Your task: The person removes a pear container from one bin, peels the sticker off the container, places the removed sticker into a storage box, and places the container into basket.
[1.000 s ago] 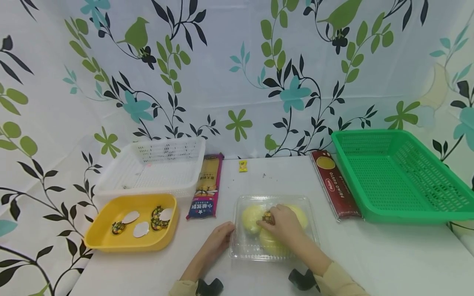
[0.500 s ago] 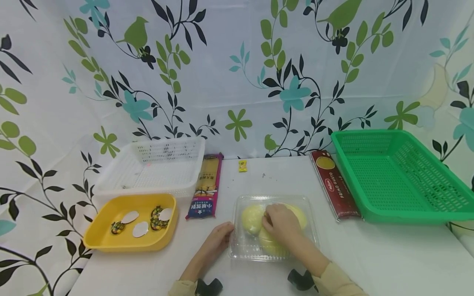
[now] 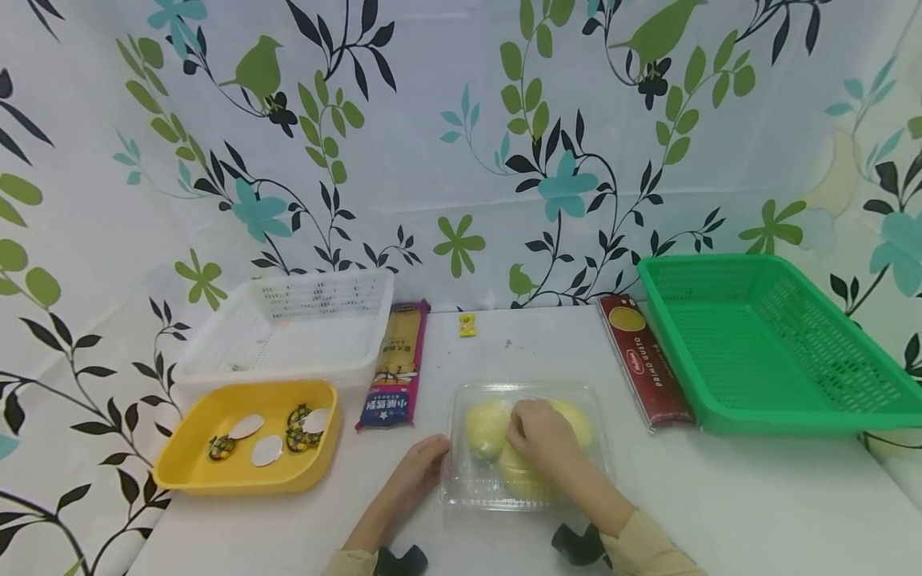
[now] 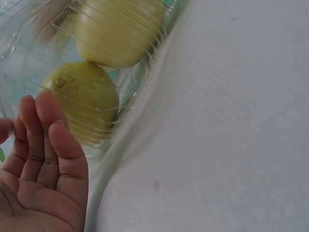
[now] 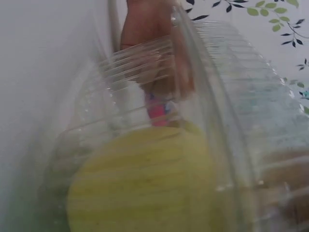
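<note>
A clear plastic box (image 3: 475, 494) with yellow-green round fruits (image 3: 486, 430) inside stands on the white table. My left hand (image 3: 414, 472) is against its left side, fingertips at the wall; the left wrist view has these fingers (image 4: 67, 150) gently bent, beside a fruit (image 4: 82, 104). Over the middle of the box is my right hand (image 3: 551, 440), fingers bent and pointing down among the fruits; its fingertips are hidden, so I cannot tell what they hold. Through the ribbed plastic, the right wrist view has a blurred fruit (image 5: 145, 183) and my left hand (image 5: 149, 53) beyond.
On the left, a yellow tray (image 3: 238, 482) holds white ovals (image 3: 267, 450) and dark patterned pieces (image 3: 221, 447). Behind it is a white basket (image 3: 288, 368). A noodle packet (image 3: 392, 372), a small yellow packet (image 3: 467, 325), a red packet (image 3: 644, 364) and a green basket (image 3: 763, 420) are farther round.
A small brown patterned piece showed at my right fingertips a second ago; the hand has since covered it. My left hand stays at the box's side. The head view has shifted slightly.
</note>
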`<act>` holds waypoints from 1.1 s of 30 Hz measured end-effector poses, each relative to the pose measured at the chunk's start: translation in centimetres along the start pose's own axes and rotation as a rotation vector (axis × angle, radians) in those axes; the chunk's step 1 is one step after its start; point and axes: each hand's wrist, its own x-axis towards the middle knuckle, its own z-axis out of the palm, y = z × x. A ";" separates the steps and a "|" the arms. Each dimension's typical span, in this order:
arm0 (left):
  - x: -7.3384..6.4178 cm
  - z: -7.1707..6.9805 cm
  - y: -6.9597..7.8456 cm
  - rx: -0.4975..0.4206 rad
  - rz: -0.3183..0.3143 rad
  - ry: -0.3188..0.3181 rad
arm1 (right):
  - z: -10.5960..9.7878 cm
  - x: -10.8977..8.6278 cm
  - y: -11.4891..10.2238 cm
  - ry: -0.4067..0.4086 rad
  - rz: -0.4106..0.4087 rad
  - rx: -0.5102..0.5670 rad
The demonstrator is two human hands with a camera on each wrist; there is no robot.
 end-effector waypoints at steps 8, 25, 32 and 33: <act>-0.1 -0.3 -0.3 0.010 -0.025 0.035 | -0.5 -0.3 0.1 -0.017 0.149 0.134; 0.2 -0.1 0.0 0.025 -0.013 0.035 | -2.1 -0.3 1.3 0.038 0.196 0.249; 0.2 0.0 0.0 0.012 -0.012 0.026 | -2.6 -0.3 1.6 -0.003 0.264 0.299; 0.2 0.0 0.0 0.020 -0.011 0.026 | -2.7 -0.3 1.6 -0.009 0.272 0.299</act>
